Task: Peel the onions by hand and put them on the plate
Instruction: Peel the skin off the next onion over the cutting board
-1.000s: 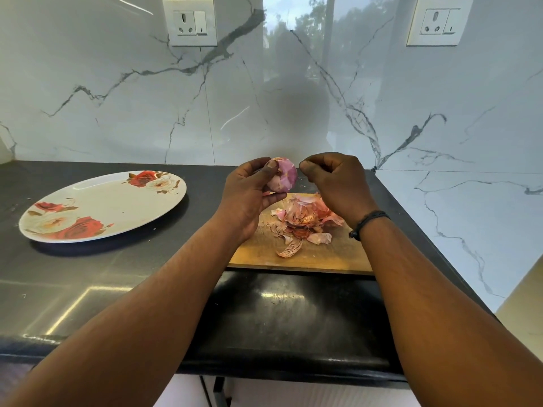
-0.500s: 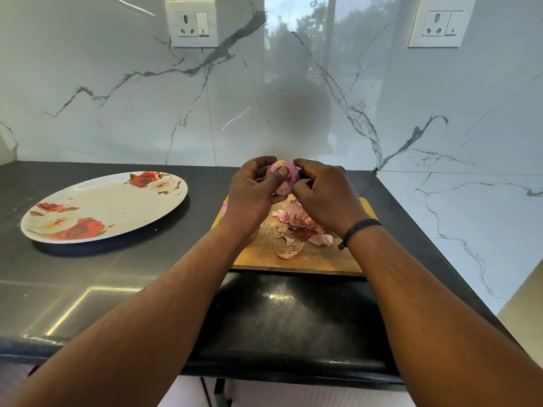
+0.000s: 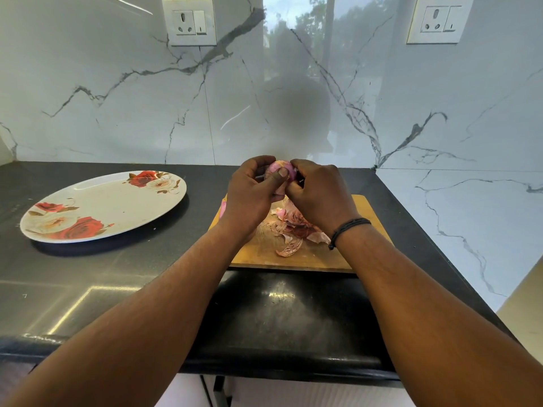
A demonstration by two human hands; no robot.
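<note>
Black stone countertop (image 3: 123, 277), glossy, speckled, light glare near the front edge. White marble-look backsplash (image 3: 117, 98) with grey veining, also glossy; reflects a window, trees and a dark silhouette. Side wall (image 3: 470, 215) on the right in the same marble, meets the backsplash at a corner. Two white socket plates high on the wall: left socket (image 3: 189, 21), right socket (image 3: 440, 20).

Wooden cutting board (image 3: 320, 257) flat on the counter, right of centre, near the corner. Pile of onion skins (image 3: 293, 230) on the board, pink and papery, loose.

Onion (image 3: 279, 168) held up above the board's far edge, not touching it. Left hand (image 3: 252, 198) curled round it, thumb pressed across the front. Right hand (image 3: 317, 195) curled against the onion's right side, fingertips pinching at it; exact pinch point hidden behind the knuckles. Black cord bracelet (image 3: 346, 229) on the right wrist.

Plate (image 3: 117, 207) well left of the board, oval, white with red rose print, flat on the counter. Small pink piece (image 3: 223, 207) at the board's left edge, mostly hidden behind the left hand; cannot tell what.
</note>
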